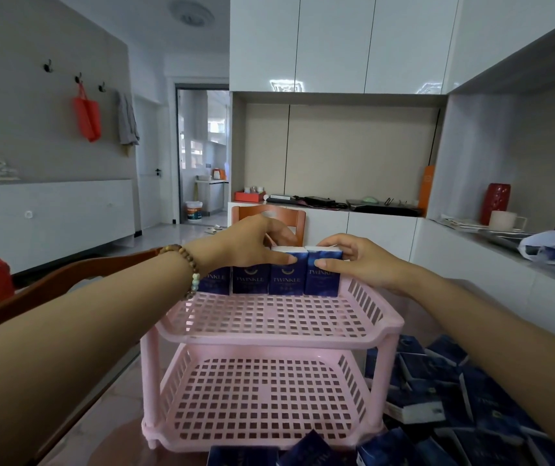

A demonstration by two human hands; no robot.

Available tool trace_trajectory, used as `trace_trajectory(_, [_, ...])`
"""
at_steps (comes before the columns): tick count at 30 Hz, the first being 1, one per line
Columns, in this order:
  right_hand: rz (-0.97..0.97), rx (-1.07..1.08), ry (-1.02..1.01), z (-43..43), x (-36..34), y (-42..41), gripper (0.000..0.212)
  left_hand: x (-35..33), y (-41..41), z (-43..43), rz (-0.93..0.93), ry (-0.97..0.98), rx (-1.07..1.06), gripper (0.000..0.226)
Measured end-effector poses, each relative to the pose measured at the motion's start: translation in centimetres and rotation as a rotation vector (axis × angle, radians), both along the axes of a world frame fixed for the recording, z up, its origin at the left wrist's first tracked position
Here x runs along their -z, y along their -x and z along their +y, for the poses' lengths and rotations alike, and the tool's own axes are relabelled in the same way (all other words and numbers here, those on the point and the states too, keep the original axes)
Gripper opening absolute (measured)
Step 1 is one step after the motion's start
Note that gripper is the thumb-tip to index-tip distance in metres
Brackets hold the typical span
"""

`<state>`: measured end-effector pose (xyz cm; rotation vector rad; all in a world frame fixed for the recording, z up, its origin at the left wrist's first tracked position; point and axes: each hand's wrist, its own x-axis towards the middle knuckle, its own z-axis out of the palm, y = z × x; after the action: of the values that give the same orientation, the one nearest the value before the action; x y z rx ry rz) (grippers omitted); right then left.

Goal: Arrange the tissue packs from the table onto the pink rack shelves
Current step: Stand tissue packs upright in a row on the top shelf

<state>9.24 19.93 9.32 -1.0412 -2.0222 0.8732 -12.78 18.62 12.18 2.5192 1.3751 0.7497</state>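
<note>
Pinching upright tissue packs [286, 276] between fingers [331, 243], top shelf [262, 338] rear.

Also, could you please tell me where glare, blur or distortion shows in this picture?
Head view: glare patches on the cabinet doors; wide-angle bending bows the cabinet lines at right; loose packs at the bottom edge look soft; lettering on the standing packs is readable.

We count four tissue packs [285, 278] upright at centre, one pink rack [391, 375], two shelves [269, 316]; the lower-right heap [437, 378] we cannot count.
</note>
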Motion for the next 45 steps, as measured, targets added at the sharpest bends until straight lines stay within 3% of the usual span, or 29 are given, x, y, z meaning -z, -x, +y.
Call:
trace_trajectory(12, [-0.081, 0.092, -0.12, -0.4, -0.9, -0.7, 0.037, -0.4, 0.5, -0.8, -0.006, -0.053, -0.018, 0.038])
trace_trajectory(20, [-0.083, 0.056, -0.18, -6.7, -3.8, -2.6, 0.039, -1.0, 0.3, -6.8, -0.02, -0.117, -0.009, 0.036])
trace_trajectory(27, [-0.232, 0.013, -0.081, -15.8, -1.3, -4.6, 0.038, 2.7, -0.1, -15.3, 0.058, -0.039, 0.069, 0.031])
trace_trajectory(33, [-0.291, 0.113, 0.016, -21.0, 3.0, -7.1, 0.033, 7.8, -1.9, -19.9, 0.034, 0.104, 0.13, 0.021])
trace_trajectory(38, [-0.342, 0.203, 0.099, -22.0, 6.8, -9.0, 0.035, 11.0, -4.8, -20.1, 0.077, 0.188, 0.067, 0.046])
trace_trajectory(45, [-0.241, 0.216, 0.16, -20.7, 9.3, -8.7, 0.032, 12.4, -5.7, -17.6, 0.204, 0.284, -0.153, 0.066])
